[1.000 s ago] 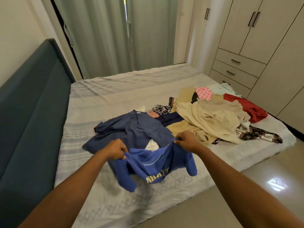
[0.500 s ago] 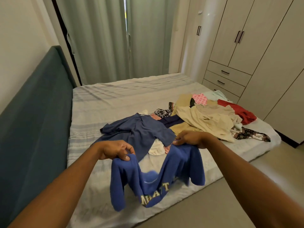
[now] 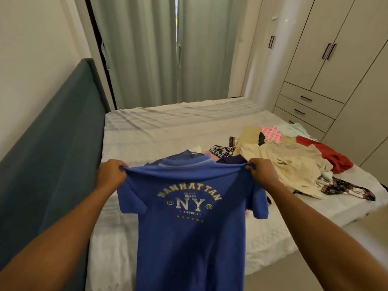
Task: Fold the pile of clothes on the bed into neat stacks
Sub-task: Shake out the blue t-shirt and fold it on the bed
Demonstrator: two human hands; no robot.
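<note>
A blue T-shirt (image 3: 189, 238) with "MANHATTAN NY" printed on its chest hangs spread out in front of me, above the near edge of the bed (image 3: 159, 127). My left hand (image 3: 112, 174) grips its left shoulder and my right hand (image 3: 262, 172) grips its right shoulder. The shirt hides a darker blue garment behind it; only a bit of collar (image 3: 189, 153) shows. The pile of clothes (image 3: 289, 162) lies on the right half of the bed: beige pieces, a red one, a pink patterned one and dark floral ones.
A teal padded headboard (image 3: 52, 164) runs along the bed's left side. Grey curtains (image 3: 159, 49) hang beyond the far end. A cream wardrobe with drawers (image 3: 310, 106) stands to the right. Tiled floor (image 3: 327, 259) shows at the lower right.
Both hands have lifted the blue T-shirt off the bed and pulled it apart, so it now hangs flat and open by its shoulders. My view has tilted upward.
</note>
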